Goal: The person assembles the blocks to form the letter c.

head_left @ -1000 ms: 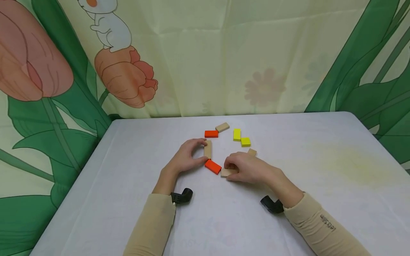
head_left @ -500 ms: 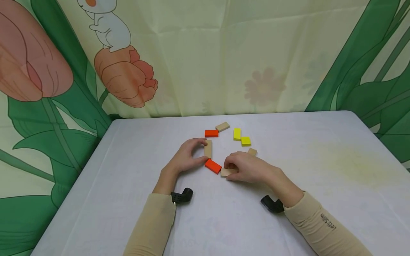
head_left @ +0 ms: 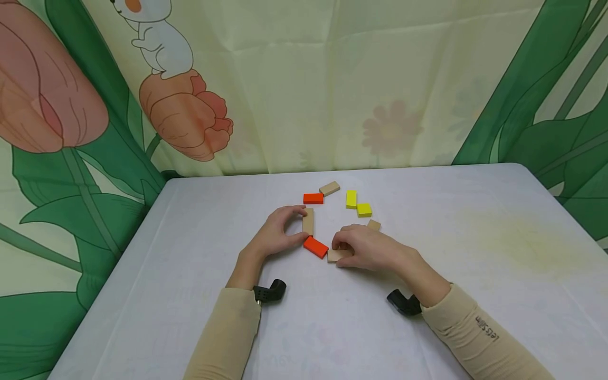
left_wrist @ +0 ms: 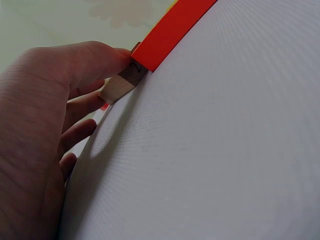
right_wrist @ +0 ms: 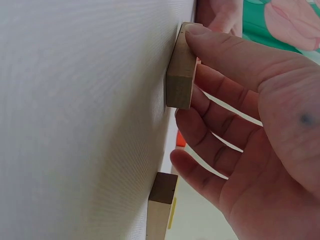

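Observation:
Wooden blocks lie flat on the white-covered table in a curved, loop-like row. My left hand point(head_left: 276, 231) holds a plain wooden block point(head_left: 308, 221) lengthwise, thumb at its near end and index finger at its far end. A red block point(head_left: 315, 247) slants from that near end toward a second plain wooden block point(head_left: 334, 256). My right hand point(head_left: 369, 248) pinches this second block, and covers its right part in the head view. In the right wrist view the thumb lies along the held block point(right_wrist: 181, 67), with the fingers on its other side.
Farther back lie a red block point(head_left: 313, 199), a plain block point(head_left: 330, 188), and two yellow blocks point(head_left: 351, 199). Another plain block point(head_left: 374, 225) shows just behind my right hand. A printed cloth point(head_left: 294, 95) hangs behind the table point(head_left: 475, 274).

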